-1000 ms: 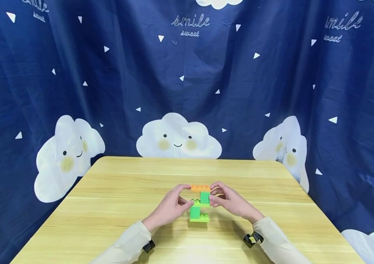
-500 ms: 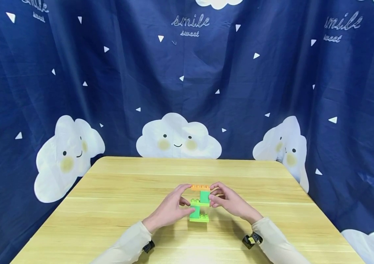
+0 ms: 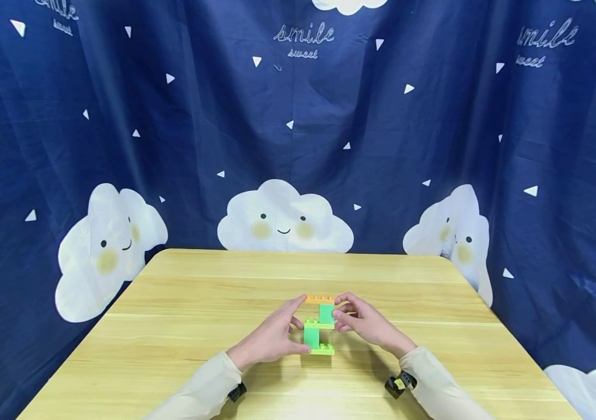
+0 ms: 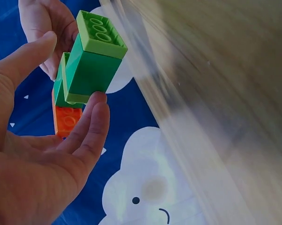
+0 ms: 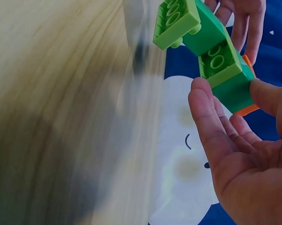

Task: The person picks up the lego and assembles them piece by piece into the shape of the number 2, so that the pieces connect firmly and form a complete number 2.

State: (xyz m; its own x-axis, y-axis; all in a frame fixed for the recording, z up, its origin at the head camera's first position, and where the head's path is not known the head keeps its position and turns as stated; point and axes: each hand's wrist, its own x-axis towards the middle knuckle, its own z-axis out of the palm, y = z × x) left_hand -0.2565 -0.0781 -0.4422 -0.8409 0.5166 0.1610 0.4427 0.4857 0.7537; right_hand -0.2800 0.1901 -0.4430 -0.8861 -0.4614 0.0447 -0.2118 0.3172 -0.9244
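Both hands keep a stack of toy building bricks (image 3: 312,337) raised above the table, its bottom with hollow rings showing in both wrist views. It has an orange plate (image 3: 320,300) on top, a green brick (image 3: 326,314), a lime plate (image 3: 324,326), another green brick and a lime plate (image 3: 323,352) lowest. My right hand (image 3: 368,324) pinches the upper part from the right, its thumb on the upper green brick (image 5: 234,91). My left hand (image 3: 271,335) spreads along the left side. Its fingertips touch the stack; its thumb (image 4: 45,44) appears apart from the bricks in the left wrist view.
A light wooden table (image 3: 198,291) extends below the hands. Behind it hangs a dark blue curtain (image 3: 298,146) printed with white clouds and triangles. Black straps with small devices (image 3: 403,382) are on the wrists.
My left thumb has slid down from the middle lime plate to the level of the lowest one. The right hand keeps its hold; the stack has barely moved.
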